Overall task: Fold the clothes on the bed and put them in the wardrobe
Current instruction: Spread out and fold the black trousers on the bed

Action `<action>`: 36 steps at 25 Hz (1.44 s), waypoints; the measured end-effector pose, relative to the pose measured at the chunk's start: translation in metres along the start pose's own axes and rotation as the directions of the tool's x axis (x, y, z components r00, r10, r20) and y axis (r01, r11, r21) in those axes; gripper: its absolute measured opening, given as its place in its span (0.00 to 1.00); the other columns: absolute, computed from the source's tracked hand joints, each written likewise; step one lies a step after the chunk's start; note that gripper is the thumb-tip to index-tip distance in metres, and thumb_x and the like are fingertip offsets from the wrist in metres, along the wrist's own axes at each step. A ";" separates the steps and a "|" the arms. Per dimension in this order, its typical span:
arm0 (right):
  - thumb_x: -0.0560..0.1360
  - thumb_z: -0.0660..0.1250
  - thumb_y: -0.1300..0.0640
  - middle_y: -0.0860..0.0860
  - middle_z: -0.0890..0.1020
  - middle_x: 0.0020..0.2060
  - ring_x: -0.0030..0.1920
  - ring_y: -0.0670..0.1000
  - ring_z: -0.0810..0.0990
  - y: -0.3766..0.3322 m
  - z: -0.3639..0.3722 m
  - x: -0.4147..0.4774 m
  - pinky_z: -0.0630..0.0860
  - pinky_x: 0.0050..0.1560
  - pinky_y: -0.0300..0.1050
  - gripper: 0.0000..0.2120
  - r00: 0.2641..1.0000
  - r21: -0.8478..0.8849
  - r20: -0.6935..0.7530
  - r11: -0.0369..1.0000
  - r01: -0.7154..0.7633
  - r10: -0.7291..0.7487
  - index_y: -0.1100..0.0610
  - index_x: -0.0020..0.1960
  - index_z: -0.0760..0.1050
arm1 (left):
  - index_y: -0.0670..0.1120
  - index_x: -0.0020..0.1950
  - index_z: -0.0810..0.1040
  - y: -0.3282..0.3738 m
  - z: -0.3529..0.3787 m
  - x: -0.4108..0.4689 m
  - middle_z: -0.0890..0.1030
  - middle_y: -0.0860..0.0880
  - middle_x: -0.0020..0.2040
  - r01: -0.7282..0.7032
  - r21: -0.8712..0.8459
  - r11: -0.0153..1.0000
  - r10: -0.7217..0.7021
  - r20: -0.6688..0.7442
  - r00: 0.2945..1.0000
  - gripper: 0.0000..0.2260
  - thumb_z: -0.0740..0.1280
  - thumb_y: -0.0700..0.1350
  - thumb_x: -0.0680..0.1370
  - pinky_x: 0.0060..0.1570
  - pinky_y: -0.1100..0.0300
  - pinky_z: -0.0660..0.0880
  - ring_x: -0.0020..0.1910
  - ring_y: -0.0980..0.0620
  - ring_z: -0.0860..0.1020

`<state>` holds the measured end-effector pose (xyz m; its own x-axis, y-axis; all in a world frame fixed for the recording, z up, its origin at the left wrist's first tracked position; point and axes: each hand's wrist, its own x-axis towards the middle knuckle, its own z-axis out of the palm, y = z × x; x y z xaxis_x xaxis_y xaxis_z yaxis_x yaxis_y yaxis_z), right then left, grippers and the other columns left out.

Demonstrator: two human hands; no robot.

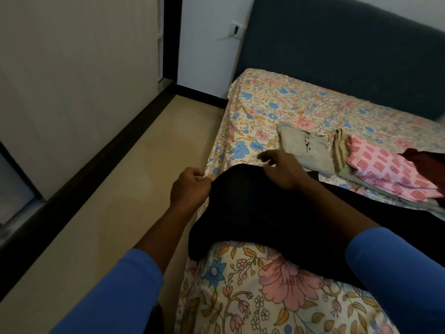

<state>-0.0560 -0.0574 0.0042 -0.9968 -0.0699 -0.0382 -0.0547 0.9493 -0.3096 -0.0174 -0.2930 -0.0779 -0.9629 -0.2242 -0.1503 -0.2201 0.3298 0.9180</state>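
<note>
A black garment (260, 213) lies spread across the near edge of the bed (277, 109), which has a floral sheet. My left hand (190, 186) pinches the garment's left edge at the bedside, fingers curled. My right hand (279, 169) rests on the garment's top edge with fingers loosely bent; whether it grips the cloth is unclear. Further right lie a grey garment (305, 150), a pink patterned cloth (390, 174) with a striped piece (339, 150) beside it, and a dark red cloth (426, 157) at the frame's edge.
A dark blue padded headboard (349, 51) stands behind the bed. Beige floor (125, 194) runs along the bed's left side. A pale wardrobe panel (79, 75) with a dark base fills the left. A wall socket (236, 30) sits by the headboard.
</note>
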 end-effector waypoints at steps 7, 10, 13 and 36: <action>0.81 0.65 0.51 0.54 0.81 0.54 0.56 0.55 0.80 -0.055 0.051 0.077 0.75 0.54 0.48 0.10 0.975 -0.198 0.194 0.970 0.143 -0.104 0.54 0.57 0.80 | 0.45 0.63 0.77 -0.028 0.013 0.013 0.81 0.48 0.58 0.529 -0.080 0.845 -0.406 0.549 0.731 0.21 0.66 0.61 0.81 0.43 0.56 0.74 0.52 0.48 0.79; 0.84 0.62 0.55 0.53 0.80 0.52 0.47 0.49 0.77 -0.050 0.036 0.090 0.69 0.44 0.41 0.05 0.999 0.235 -0.026 0.971 0.052 -0.048 0.53 0.54 0.76 | 0.46 0.62 0.81 -0.010 0.004 0.027 0.84 0.46 0.57 0.443 -0.356 0.823 -0.280 0.424 0.861 0.19 0.66 0.59 0.82 0.46 0.55 0.80 0.50 0.48 0.83; 0.85 0.61 0.52 0.52 0.79 0.47 0.40 0.45 0.74 -0.039 0.023 0.088 0.69 0.42 0.42 0.05 0.980 0.416 -0.185 0.909 0.016 0.067 0.52 0.53 0.73 | 0.46 0.62 0.82 0.007 -0.021 0.029 0.87 0.47 0.56 0.411 -0.470 0.781 -0.091 0.566 0.819 0.19 0.70 0.58 0.79 0.51 0.54 0.83 0.52 0.47 0.86; 0.79 0.64 0.44 0.49 0.81 0.62 0.63 0.53 0.78 -0.051 0.045 0.015 0.71 0.67 0.61 0.17 0.949 0.179 -0.305 0.975 0.134 -0.074 0.49 0.65 0.79 | 0.48 0.81 0.59 0.006 -0.063 -0.009 0.73 0.43 0.74 -0.340 0.758 0.557 -0.153 0.496 0.855 0.42 0.75 0.61 0.74 0.61 0.49 0.76 0.68 0.43 0.76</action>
<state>-0.0651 -0.1211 -0.0233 -0.9599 -0.0435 0.2768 -0.1765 0.8612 -0.4766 -0.0004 -0.3467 -0.0478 -0.8669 0.2129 -0.4507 0.0865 0.9548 0.2845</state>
